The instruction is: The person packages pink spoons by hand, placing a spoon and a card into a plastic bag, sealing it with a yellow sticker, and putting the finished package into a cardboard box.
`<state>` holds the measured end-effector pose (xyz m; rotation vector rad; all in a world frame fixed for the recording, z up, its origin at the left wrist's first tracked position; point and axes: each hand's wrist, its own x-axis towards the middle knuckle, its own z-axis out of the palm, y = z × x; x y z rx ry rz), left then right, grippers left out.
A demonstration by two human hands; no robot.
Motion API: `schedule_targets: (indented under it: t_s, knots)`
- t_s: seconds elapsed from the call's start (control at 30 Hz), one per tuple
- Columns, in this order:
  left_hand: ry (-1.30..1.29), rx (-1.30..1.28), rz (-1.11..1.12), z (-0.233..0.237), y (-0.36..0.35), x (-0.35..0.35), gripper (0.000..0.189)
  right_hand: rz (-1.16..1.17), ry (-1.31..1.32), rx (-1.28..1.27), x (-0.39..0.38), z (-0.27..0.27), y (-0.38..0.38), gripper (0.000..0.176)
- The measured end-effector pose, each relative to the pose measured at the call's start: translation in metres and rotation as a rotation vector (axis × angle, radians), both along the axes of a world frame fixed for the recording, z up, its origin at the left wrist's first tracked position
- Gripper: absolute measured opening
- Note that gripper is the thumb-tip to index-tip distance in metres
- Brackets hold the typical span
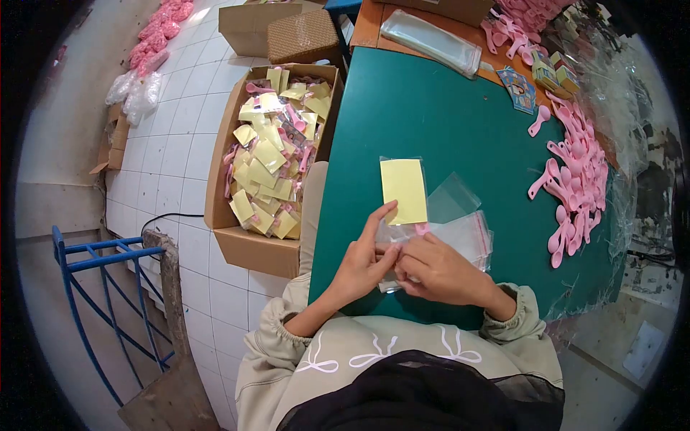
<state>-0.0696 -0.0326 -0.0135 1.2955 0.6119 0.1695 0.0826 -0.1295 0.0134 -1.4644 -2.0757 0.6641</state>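
Note:
A clear plastic bag with a pale yellow card inside lies at the near side of the green tabletop. My left hand grips the bag's lower left part, its index finger stretched along the card's edge. Fingers curled, my right hand pinches the bag's near end beside my left thumb. A bit of a pink spoon shows just below the card; the rest is hidden by the right hand. More flat clear bags lie under and right of the hands.
Pink spoons are heaped along the right of the green table. At the back lie a stack of clear bags, printed cards and card bundles. A cardboard box of filled packets stands left; a blue metal frame stands beyond.

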Motion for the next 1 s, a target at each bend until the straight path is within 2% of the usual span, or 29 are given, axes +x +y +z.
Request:
schedule_targets:
  t_s: [0.1, 0.2, 0.27, 0.3, 0.33, 0.37, 0.4, 0.43, 0.53, 0.6, 0.63, 0.7, 0.73, 0.77, 0.8, 0.87, 0.93, 0.97, 1.0]
  knots:
    - [0.022, 0.023, 0.044, 0.000, -0.004, -0.001, 0.053, 0.108, 0.224, -0.124, 0.015, 0.010, -0.003, 0.020]
    - [-0.098, -0.209, 0.140, -0.001, 0.000, -0.003, 0.050, 0.171, 0.525, -0.406, 0.062, 0.037, -0.014, 0.017]
    - [-0.132, -0.258, 0.056, -0.002, 0.003, -0.007, 0.045, 0.169, 0.601, -0.284, 0.117, 0.051, -0.028, 0.016]
    - [-0.128, -0.268, 0.022, -0.004, 0.003, -0.008, 0.042, 0.086, 0.729, -0.252, 0.154, 0.045, -0.047, 0.015]
    - [-0.124, -0.275, -0.011, -0.006, 0.003, -0.009, 0.040, -0.189, 0.770, -0.285, 0.195, 0.044, -0.074, 0.013]
    - [-0.124, -0.241, -0.048, -0.009, 0.004, -0.010, 0.037, -0.395, 0.755, -0.211, 0.224, 0.056, -0.079, 0.013]
    - [-0.122, -0.207, -0.084, -0.013, 0.003, -0.012, 0.034, -0.692, 0.456, -0.147, 0.267, 0.058, -0.089, 0.010]
    - [-0.121, -0.175, -0.120, -0.014, 0.002, -0.013, 0.031, -0.908, 0.121, -0.102, 0.308, 0.058, -0.102, 0.016]
    - [-0.099, -0.207, -0.102, -0.010, 0.001, -0.012, 0.026, -1.121, -0.089, -0.246, 0.264, 0.099, -0.119, 0.024]
    - [-0.078, -0.195, -0.081, -0.006, 0.002, -0.010, 0.025, -1.210, 0.102, -0.119, 0.236, 0.093, -0.101, 0.032]
    - [-0.059, -0.191, -0.074, -0.003, 0.002, -0.010, 0.025, -1.224, 0.371, 0.053, 0.215, 0.067, -0.083, 0.039]
    - [-0.065, -0.215, -0.062, 0.002, 0.003, -0.008, 0.025, -0.937, 0.162, 0.153, 0.169, 0.037, -0.055, 0.052]
    - [-0.067, -0.226, -0.059, 0.003, 0.004, -0.007, 0.025, -0.620, -0.296, 0.079, 0.142, 0.029, -0.045, 0.058]
    - [-0.102, -0.261, -0.044, 0.005, 0.002, -0.007, 0.025, -0.479, -0.183, 0.065, 0.105, 0.021, -0.029, 0.058]
    - [-0.139, -0.293, -0.028, 0.007, 0.001, -0.006, 0.025, -0.428, -0.029, 0.014, 0.073, 0.014, -0.024, 0.060]
    - [-0.164, -0.298, -0.022, 0.008, 0.000, -0.009, 0.025, -0.374, 0.072, 0.001, 0.033, -0.009, -0.015, 0.050]
    - [-0.146, -0.246, -0.042, 0.008, 0.000, -0.015, 0.026, -0.338, 0.040, 0.075, 0.029, -0.021, -0.016, 0.040]
    - [-0.214, -0.263, -0.033, 0.009, 0.000, -0.017, 0.027, -0.322, 0.021, 0.110, 0.028, -0.023, -0.016, 0.035]
    - [-0.172, -0.304, -0.037, 0.012, 0.005, -0.020, 0.027, -0.330, 0.075, 0.099, 0.029, -0.022, -0.015, 0.030]
